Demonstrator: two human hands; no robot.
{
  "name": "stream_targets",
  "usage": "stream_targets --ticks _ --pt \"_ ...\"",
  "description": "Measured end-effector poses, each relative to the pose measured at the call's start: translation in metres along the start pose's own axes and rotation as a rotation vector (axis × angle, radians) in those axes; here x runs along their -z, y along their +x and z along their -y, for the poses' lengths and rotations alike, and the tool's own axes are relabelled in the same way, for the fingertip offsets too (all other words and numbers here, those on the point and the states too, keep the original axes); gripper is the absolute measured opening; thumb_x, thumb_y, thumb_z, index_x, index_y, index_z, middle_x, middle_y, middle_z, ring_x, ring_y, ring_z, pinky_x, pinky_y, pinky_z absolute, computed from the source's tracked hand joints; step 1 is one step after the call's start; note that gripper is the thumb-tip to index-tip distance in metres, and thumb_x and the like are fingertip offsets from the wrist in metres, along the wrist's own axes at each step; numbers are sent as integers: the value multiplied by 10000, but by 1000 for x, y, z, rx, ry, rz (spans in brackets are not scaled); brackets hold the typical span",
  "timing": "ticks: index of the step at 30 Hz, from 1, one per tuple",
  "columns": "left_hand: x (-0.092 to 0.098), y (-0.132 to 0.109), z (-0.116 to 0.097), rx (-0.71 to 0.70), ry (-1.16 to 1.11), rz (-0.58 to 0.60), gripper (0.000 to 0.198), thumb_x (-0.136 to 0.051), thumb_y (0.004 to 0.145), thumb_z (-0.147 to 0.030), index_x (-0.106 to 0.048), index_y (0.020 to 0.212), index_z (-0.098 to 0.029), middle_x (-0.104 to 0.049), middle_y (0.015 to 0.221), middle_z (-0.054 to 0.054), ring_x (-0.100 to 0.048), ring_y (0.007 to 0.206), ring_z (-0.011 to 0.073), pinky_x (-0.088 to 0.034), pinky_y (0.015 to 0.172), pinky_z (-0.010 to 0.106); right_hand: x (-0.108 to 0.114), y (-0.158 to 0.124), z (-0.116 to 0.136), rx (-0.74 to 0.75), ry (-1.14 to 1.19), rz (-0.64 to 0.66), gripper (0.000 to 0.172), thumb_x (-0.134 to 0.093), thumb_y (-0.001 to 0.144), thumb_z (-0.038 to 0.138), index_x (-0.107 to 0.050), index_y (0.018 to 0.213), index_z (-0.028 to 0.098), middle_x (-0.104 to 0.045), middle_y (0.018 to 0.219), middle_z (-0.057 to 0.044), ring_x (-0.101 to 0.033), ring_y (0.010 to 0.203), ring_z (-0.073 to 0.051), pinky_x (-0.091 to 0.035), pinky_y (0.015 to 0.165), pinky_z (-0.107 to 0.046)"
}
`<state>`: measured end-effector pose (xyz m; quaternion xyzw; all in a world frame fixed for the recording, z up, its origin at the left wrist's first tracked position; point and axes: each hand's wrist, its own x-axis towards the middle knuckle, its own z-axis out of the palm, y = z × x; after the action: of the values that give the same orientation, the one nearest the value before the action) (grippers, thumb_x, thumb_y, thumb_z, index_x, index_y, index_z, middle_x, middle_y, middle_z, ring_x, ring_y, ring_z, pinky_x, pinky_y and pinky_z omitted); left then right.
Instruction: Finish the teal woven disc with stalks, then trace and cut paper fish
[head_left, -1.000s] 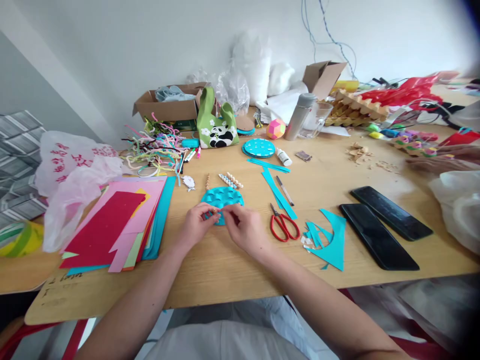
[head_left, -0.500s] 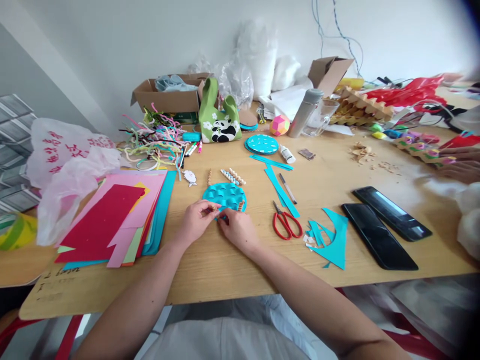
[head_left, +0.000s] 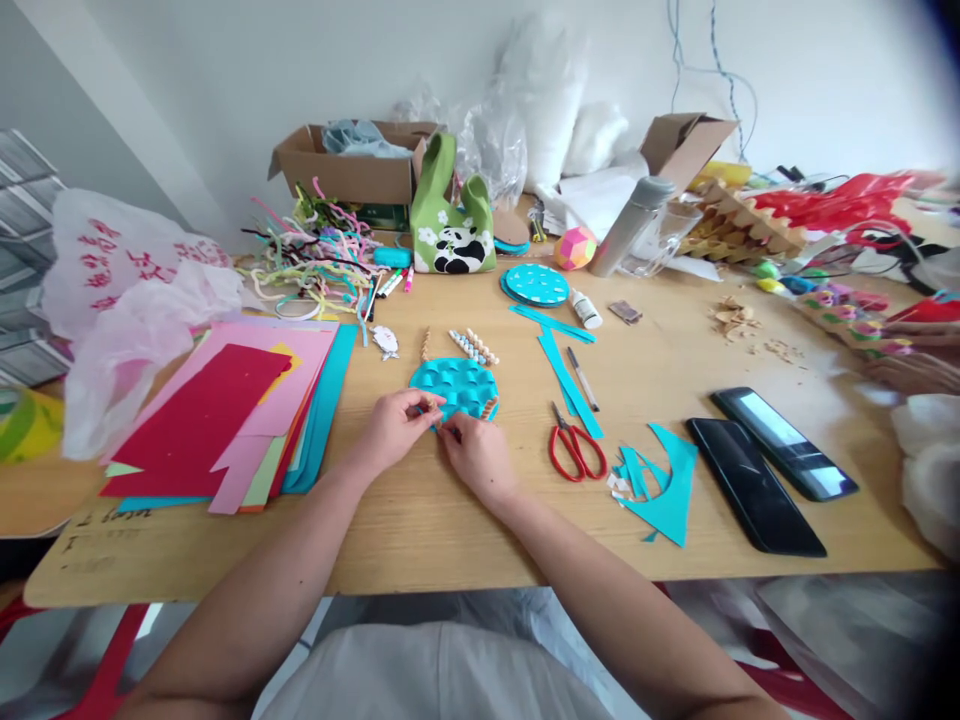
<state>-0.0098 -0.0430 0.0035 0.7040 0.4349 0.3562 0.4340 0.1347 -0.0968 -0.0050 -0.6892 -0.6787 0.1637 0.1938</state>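
A round turquoise piece with raised, woven-looking bumps (head_left: 455, 384) lies flat on the table just beyond my hands. My left hand (head_left: 395, 430) is closed in a pinch at its near left edge, on a small tan piece (head_left: 429, 405) that shows at the fingertips. My right hand (head_left: 478, 455) is closed beside it, the fingertips close to the left ones; what they hold is hidden. Past the right knuckles a brown twisted stick (head_left: 490, 407) rests over the disc's right edge. Behind the disc lie blue-and-white beaded-looking strips (head_left: 472, 347) and an upright-lying tan twist (head_left: 426, 344).
Red-handled scissors (head_left: 577, 450), turquoise scraps (head_left: 671, 490) and two phones (head_left: 754, 485) lie to the right. Coloured paper sheets (head_left: 202, 415) are stacked left. Farther back are a green panda bag (head_left: 456, 235), pipe cleaners (head_left: 307, 255) and a thermos (head_left: 634, 228). Another person's hand (head_left: 919, 355) is at far right.
The camera view has shifted and tilted slightly. Both hands stay close together at the disc's near edge, with only small finger movement.
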Motion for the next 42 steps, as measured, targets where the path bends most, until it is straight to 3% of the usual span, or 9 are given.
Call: stream_targets --ticks 6,15,20,24,27,29,33,36,42 --pt "0 -3 -5 -15 0 -18 144 -631 773 -264 -697 853 -164 -731 950 72 -676 815 174 -549 724 287 0 -8 -6 62 181 -66 198 -548 872 301 -694 969 208 -730 795 -44 -647 673 -161 -414 622 -230" --pt "-2 -3 -5 -73 13 -14 159 -663 758 -238 -680 898 -164 -697 929 66 -644 784 150 -531 704 272 5 -20 -8 200 342 -245 207 -474 898 313 -634 871 184 -649 665 -19 -561 545 -108 -394 556 -206" --pt "-2 -5 -8 -90 21 -8 289 -725 721 -293 -676 977 -168 -676 903 52 -617 763 144 -515 685 265 11 -24 -9 267 443 -391 149 -483 880 255 -585 798 184 -531 552 27 -457 462 -86 -367 501 -209" --pt "-3 -6 -12 -111 16 -64 256 -706 751 -326 -686 954 -171 -684 897 58 -609 741 139 -502 661 254 23 -26 -10 271 525 -530 101 -502 889 241 -566 828 192 -537 582 32 -454 471 -86 -378 491 -212" --pt "-5 -5 -12 -148 -21 -119 171 -685 770 -302 -697 884 -175 -686 871 56 -616 759 145 -502 676 259 44 -20 -8 322 523 -609 70 -523 893 222 -585 878 194 -586 676 8 -503 555 -103 -418 549 -233" --pt "-6 -5 -11 -183 -45 -134 128 -687 765 -279 -701 851 -185 -684 850 49 -620 783 151 -501 690 263 61 -10 -6 375 465 -557 83 -538 893 226 -614 880 197 -596 722 -10 -526 627 -123 -437 602 -257" --pt "-8 -5 -11 -214 -40 -172 70 -677 762 -235 -697 810 -190 -679 807 39 -616 776 150 -489 669 257 84 17 -1 505 265 -248 122 -583 881 268 -670 825 203 -639 823 -53 -542 833 -189 -443 754 -322" --pt "-8 -5 -11 -213 -19 -177 52 -659 767 -224 -686 786 -184 -665 766 28 -601 719 137 -467 611 240 86 33 3 536 158 -102 152 -595 876 289 -691 801 198 -645 822 -58 -529 864 -204 -415 794 -340" --pt "-7 -5 -9 -218 38 -177 33 -651 758 -208 -678 767 -191 -661 773 18 -593 734 140 -463 632 246 86 42 18 511 -4 37 203 -585 885 268 -698 754 163 -642 780 -63 -516 855 -195 -359 794 -323"
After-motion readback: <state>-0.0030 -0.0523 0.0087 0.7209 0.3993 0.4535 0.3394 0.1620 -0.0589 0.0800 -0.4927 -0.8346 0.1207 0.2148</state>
